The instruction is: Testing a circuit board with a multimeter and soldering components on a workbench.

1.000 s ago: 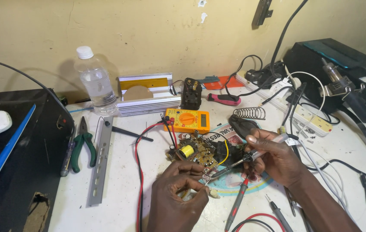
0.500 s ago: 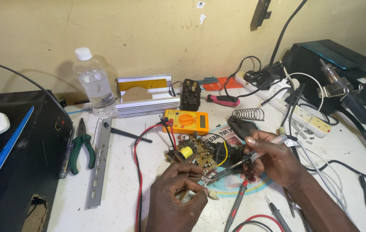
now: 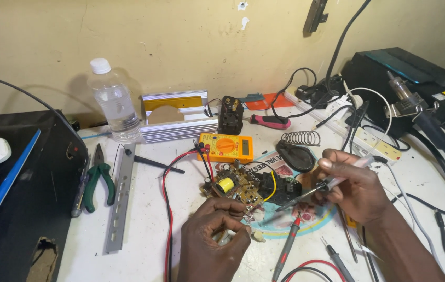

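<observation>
Little moved; circuit board (image 3: 238, 189) seemingly between hands.

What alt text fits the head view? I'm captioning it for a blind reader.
A person's left hand steadies a small circuit board on a cluttered white workbench while the right hand holds a pen-like tool pointed at it. Behind lie an orange multimeter, green-handled pliers and a plastic water bottle.

multimeter (image 3: 226, 148) orange | pliers (image 3: 98, 178) green-handled | screwdriver (image 3: 269, 121) pink-handled
</observation>
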